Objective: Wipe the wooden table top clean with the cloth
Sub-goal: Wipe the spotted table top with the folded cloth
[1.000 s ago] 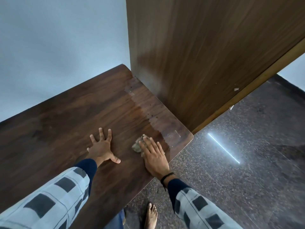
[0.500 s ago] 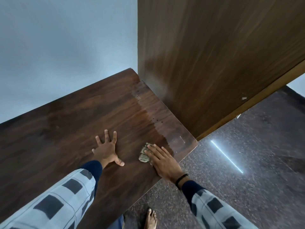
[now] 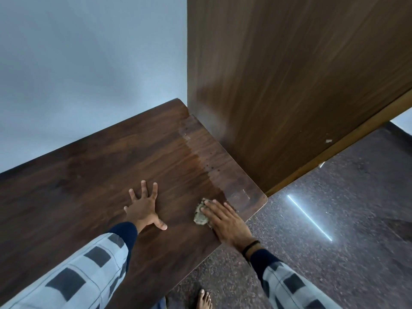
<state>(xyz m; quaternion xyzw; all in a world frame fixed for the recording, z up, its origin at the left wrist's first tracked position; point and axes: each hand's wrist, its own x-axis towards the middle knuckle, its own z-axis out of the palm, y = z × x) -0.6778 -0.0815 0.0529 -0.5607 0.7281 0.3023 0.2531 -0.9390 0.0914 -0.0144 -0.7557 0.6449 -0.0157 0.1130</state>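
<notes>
Lower centre: the right hand (image 3: pixel 225 224), grip flat, presses a crumpled greenish cloth (image 3: pixel 200 214) onto the dark wooden bench (image 3: pixel 89 175); the splayed left hand (image 3: pixel 143 208) holds nothing. Only the bench's right end glistens; most likely remains.

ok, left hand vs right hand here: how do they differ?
The left hand lies bare on the table top, fingers spread; the right hand presses the cloth, fingers together. The left hand sits further in; the right hand is at the near edge. Both lie flat, palms down.
</notes>
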